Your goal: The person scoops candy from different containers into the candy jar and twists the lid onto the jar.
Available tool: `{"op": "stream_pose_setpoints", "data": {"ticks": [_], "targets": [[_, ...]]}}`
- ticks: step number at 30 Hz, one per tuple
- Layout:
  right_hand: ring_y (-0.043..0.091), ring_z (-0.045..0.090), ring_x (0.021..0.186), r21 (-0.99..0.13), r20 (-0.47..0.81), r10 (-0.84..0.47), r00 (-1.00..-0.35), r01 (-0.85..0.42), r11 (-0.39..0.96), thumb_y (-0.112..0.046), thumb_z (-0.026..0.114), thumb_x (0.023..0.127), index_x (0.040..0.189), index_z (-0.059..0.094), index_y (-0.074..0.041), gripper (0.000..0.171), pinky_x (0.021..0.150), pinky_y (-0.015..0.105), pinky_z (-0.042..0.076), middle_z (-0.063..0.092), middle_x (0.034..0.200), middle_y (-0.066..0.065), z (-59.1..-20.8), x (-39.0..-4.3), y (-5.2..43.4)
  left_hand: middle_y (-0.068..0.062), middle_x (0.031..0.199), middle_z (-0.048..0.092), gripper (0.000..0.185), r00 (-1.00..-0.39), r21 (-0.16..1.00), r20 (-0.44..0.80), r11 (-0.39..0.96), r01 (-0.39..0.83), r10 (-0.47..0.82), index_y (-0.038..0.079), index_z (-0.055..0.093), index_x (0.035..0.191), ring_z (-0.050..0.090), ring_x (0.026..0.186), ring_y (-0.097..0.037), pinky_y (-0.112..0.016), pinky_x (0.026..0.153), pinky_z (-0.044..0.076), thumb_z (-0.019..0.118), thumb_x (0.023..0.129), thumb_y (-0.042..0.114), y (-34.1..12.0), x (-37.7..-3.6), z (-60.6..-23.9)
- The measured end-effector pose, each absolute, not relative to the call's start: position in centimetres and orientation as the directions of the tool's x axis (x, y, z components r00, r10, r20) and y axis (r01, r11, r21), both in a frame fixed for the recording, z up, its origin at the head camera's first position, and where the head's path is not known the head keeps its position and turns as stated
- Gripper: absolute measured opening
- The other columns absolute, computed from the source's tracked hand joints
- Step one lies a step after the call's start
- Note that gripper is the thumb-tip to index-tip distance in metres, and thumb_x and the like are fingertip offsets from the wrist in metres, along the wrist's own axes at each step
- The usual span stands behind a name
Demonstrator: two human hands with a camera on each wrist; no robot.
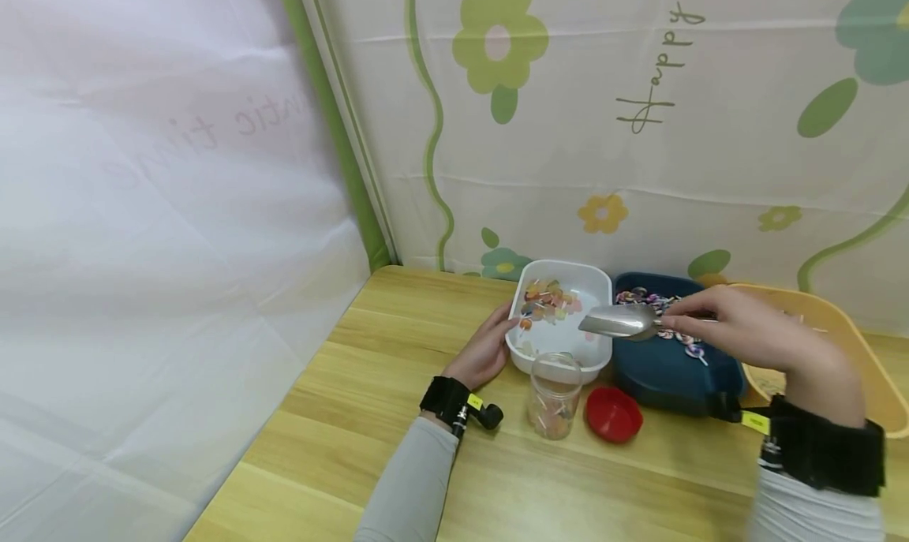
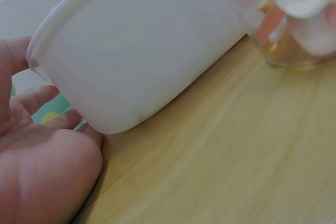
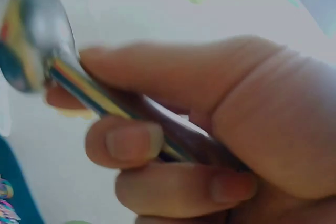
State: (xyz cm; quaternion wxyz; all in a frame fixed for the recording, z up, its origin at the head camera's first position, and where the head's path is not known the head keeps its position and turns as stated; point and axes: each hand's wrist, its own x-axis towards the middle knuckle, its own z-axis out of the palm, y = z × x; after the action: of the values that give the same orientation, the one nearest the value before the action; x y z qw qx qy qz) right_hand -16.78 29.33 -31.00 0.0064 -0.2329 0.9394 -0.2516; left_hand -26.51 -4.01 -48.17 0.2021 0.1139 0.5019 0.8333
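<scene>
Right hand (image 1: 753, 333) fingers (image 3: 157, 140) curl tight round the metal scoop (image 1: 619, 321) handle, bowl just past the fingertips over the white tub (image 1: 596, 278). Left hand (image 1: 486, 349) fingers lie straight against the tub's near wall; clear jar (image 1: 555, 396) and red lid (image 1: 614, 414) sit nearby on the tabletop (image 1: 355, 416).

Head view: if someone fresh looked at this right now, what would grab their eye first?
Probably the shiny metal scoop that the right hand grips by its handle, held above the white plastic tub of colourful sweets. The left hand rests against that tub's left side. In front stand a clear plastic jar with a few sweets inside and a round red lid on the wooden table.
</scene>
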Motion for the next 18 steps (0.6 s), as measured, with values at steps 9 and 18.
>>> {"op": "stream_pose_setpoints", "data": {"ticks": [9,18], "targets": [[0.021,0.057,0.073,-0.366,0.045,-0.317,-0.947,-0.311,0.877,-0.018,0.067,0.098,0.099,0.080,-0.002,0.020,0.058,0.033,0.046,0.070,0.088,0.008,-34.4,-21.0,23.7,-0.008,0.170,0.019,0.056,-0.897,0.871,-0.023,-0.431,-0.234,0.441,0.017,0.028,0.163,0.023,0.154,-0.025,-0.037,0.126,0.023,0.044,0.110,0.011,-4.2,-26.4,-48.2],[0.030,0.064,0.076,-0.357,0.163,-0.228,-0.960,-0.273,0.894,-0.018,0.068,0.097,0.097,0.081,-0.006,0.017,0.057,0.041,0.049,0.075,0.093,0.017,-38.8,-23.1,19.2,-0.009,0.170,0.019,0.056,-0.885,0.867,0.011,-0.445,-0.224,0.465,0.016,0.027,0.163,0.022,0.154,-0.027,-0.039,0.126,0.021,0.041,0.110,0.009,-4.2,-26.5,-48.3]]}}
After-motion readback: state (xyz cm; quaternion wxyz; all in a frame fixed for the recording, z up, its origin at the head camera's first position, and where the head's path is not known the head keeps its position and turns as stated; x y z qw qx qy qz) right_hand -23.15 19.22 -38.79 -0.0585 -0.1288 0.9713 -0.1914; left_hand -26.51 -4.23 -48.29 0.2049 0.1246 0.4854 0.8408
